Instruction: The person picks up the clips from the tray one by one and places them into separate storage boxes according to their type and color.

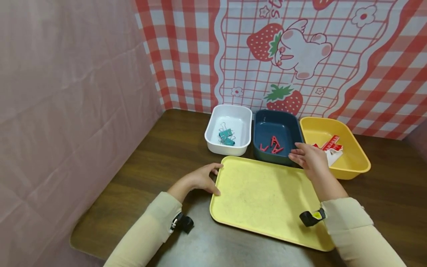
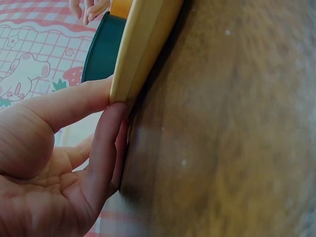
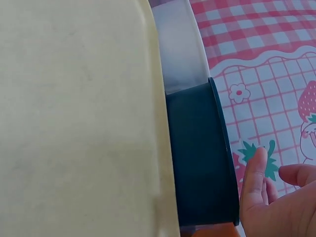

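Observation:
A flat yellow tray (image 1: 267, 196) lies on the table, and my left hand (image 1: 203, 178) holds it at its left edge near the far corner. In the left wrist view, the thumb and a finger of that hand (image 2: 74, 128) meet at the tray's rim (image 2: 143, 54). My right hand (image 1: 310, 157) hangs over the gap between the dark blue bin (image 1: 271, 124) and the yellow bin (image 1: 358, 159), holding nothing. Its fingers (image 3: 254, 180) are spread and loosely bent in the right wrist view. Red clips (image 1: 275, 144) lie in the blue bin.
To the left of the blue bin, a white bin (image 1: 227, 150) holds teal binder clips (image 1: 227, 137). Red and white clips (image 1: 331, 148) lie in the yellow bin. The three bins stand side by side behind the tray, before a strawberry-print cloth (image 1: 273, 55). A pale cloth (image 1: 83, 92) hangs at the left.

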`<action>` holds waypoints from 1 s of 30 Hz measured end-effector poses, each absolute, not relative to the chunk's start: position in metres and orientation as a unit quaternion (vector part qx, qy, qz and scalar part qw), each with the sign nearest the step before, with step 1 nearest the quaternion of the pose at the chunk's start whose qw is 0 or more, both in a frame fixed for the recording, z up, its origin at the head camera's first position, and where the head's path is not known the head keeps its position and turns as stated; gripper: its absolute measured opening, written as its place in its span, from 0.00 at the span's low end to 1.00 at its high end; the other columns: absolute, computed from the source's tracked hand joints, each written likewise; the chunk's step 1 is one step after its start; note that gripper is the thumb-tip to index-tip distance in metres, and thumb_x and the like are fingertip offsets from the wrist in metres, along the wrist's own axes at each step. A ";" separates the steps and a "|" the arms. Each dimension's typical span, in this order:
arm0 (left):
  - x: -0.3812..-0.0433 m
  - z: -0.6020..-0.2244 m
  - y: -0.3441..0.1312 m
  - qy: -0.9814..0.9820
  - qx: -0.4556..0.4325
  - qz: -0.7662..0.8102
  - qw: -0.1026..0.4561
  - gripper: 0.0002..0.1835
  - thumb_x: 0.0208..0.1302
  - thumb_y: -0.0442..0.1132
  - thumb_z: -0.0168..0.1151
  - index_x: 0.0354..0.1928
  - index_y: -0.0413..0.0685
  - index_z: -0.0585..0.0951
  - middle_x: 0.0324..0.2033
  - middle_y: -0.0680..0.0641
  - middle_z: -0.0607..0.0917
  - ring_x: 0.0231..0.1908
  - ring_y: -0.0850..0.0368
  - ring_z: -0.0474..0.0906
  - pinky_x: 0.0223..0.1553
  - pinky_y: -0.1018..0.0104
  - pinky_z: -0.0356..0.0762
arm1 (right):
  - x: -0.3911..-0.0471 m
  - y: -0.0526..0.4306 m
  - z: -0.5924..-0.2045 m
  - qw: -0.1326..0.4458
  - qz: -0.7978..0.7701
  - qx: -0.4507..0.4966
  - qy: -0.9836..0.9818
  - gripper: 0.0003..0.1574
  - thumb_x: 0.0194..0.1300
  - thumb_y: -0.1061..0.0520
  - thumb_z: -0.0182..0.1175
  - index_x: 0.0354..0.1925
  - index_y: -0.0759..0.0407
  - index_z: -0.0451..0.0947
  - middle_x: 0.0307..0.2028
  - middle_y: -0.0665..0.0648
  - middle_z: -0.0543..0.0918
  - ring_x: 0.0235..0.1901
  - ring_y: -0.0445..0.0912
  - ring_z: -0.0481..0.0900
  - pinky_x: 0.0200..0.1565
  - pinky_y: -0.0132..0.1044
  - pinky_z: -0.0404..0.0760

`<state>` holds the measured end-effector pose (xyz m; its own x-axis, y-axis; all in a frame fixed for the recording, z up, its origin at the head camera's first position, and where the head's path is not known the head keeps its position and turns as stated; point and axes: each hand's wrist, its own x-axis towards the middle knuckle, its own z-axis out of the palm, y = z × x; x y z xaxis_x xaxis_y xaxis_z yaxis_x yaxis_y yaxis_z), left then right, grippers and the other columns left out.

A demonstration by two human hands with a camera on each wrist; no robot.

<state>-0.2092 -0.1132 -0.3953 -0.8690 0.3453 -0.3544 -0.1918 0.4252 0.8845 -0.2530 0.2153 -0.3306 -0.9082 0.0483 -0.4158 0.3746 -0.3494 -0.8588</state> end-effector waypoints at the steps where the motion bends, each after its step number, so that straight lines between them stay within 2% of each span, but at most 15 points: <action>1: -0.209 -0.395 -0.113 0.807 0.048 0.533 0.251 0.49 0.36 0.18 0.73 0.65 0.45 0.64 0.50 0.41 0.65 0.25 0.53 0.74 0.30 0.63 0.80 | -0.251 0.217 -0.332 0.103 -0.802 0.186 0.558 0.22 0.64 0.55 0.59 0.53 0.60 0.66 0.25 0.56 0.80 0.24 0.46 0.82 0.32 0.31 0.80; 4: -0.208 -0.393 -0.113 0.808 0.054 0.531 0.249 0.48 0.36 0.19 0.73 0.64 0.44 0.64 0.50 0.40 0.65 0.25 0.53 0.75 0.30 0.63 0.80 | -0.246 0.221 -0.335 0.099 -0.812 0.179 0.546 0.10 0.64 0.57 0.59 0.42 0.58 0.73 0.25 0.56 0.81 0.24 0.46 0.83 0.31 0.32 0.81; 7: -0.207 -0.392 -0.113 0.809 0.052 0.530 0.250 0.48 0.36 0.19 0.73 0.64 0.44 0.64 0.50 0.40 0.66 0.26 0.53 0.75 0.31 0.63 0.80 | -0.242 0.223 -0.338 0.098 -0.818 0.164 0.542 0.04 0.64 0.58 0.59 0.35 0.58 0.76 0.25 0.57 0.81 0.24 0.47 0.82 0.32 0.33 0.81; 13: -0.208 -0.395 -0.112 0.812 0.041 0.526 0.250 0.49 0.36 0.19 0.73 0.65 0.47 0.64 0.51 0.41 0.66 0.26 0.53 0.74 0.30 0.63 0.80 | -0.231 0.226 -0.343 0.104 -0.817 0.147 0.547 0.04 0.63 0.58 0.61 0.31 0.56 0.78 0.26 0.57 0.81 0.24 0.47 0.82 0.34 0.34 0.81; 18: -0.208 -0.395 -0.112 0.809 0.041 0.530 0.249 0.50 0.36 0.19 0.73 0.66 0.47 0.63 0.51 0.41 0.66 0.25 0.53 0.74 0.30 0.63 0.80 | -0.223 0.228 -0.345 0.101 -0.817 0.131 0.552 0.05 0.63 0.58 0.60 0.36 0.58 0.75 0.25 0.56 0.81 0.24 0.46 0.82 0.34 0.35 0.82; 21: -0.208 -0.395 -0.112 0.808 0.040 0.533 0.249 0.50 0.36 0.19 0.73 0.66 0.47 0.63 0.51 0.41 0.65 0.26 0.53 0.74 0.30 0.63 0.80 | -0.217 0.229 -0.347 0.101 -0.820 0.129 0.549 0.06 0.62 0.58 0.62 0.36 0.59 0.76 0.26 0.57 0.80 0.25 0.47 0.82 0.34 0.36 0.82; 30: -0.206 -0.396 -0.112 0.806 0.043 0.535 0.249 0.50 0.37 0.20 0.73 0.66 0.47 0.63 0.51 0.41 0.65 0.26 0.53 0.74 0.31 0.62 0.80 | -0.200 0.237 -0.352 0.103 -0.816 0.139 0.551 0.05 0.61 0.57 0.63 0.28 0.54 0.81 0.27 0.56 0.80 0.26 0.46 0.82 0.35 0.36 0.81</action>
